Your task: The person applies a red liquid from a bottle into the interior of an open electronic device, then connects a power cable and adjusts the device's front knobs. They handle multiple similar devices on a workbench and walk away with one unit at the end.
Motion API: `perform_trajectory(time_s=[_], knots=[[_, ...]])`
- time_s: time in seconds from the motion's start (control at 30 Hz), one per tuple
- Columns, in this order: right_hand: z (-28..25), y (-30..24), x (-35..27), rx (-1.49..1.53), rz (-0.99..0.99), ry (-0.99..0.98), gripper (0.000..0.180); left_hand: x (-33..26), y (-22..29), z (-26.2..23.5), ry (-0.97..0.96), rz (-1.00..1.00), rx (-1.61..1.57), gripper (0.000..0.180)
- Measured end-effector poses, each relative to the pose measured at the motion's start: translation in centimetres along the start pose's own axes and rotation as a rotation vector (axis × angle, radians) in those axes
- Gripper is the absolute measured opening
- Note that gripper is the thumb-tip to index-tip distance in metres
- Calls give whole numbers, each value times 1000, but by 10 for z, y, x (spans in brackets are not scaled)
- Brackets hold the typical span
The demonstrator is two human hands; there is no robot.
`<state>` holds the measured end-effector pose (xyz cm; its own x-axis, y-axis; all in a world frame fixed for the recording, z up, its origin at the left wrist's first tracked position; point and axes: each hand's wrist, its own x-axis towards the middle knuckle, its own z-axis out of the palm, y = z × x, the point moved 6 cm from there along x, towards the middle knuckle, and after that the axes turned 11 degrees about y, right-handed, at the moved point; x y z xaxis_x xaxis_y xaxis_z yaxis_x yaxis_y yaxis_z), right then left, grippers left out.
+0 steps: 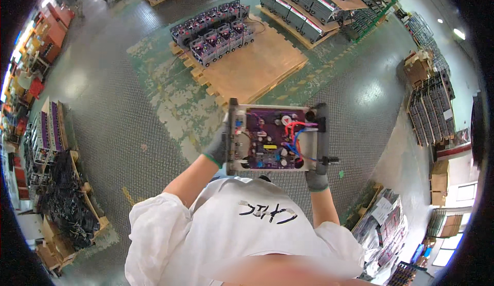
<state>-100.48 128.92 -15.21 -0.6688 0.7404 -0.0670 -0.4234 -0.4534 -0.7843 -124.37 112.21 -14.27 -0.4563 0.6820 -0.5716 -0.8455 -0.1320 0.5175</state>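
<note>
An open electronics unit (267, 155) is held up in front of my body, above the floor. Its purple circuit board (260, 131) faces up, with red and blue wires (294, 141) at the right side and a small yellow part near the middle. Dark panels close off its left and right ends. My left hand (220, 144), in a grey glove with a green cuff, grips the left end panel. The right end is gripped from the near corner by my right hand (317, 179), gloved alike. Fingers of both hands are partly hidden by the unit.
Beyond the unit lies a wooden pallet (257, 72) carrying rows of similar open units (221, 41). Stacked dark units (296, 16) stand on another pallet at the far right. A heap of black cables (67, 203) is at left; more stacked units (432, 108) line the right.
</note>
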Motion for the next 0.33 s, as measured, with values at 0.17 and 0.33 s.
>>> perform_trajectory(time_s=[0.17,0.33], knots=[[4,-51,98,-26,-192,-72,50,128,10,69,-91,-211,-7,51],[-38,-79,177,-186,-253,162,54,220,23,125,-462,-619,-359,51]])
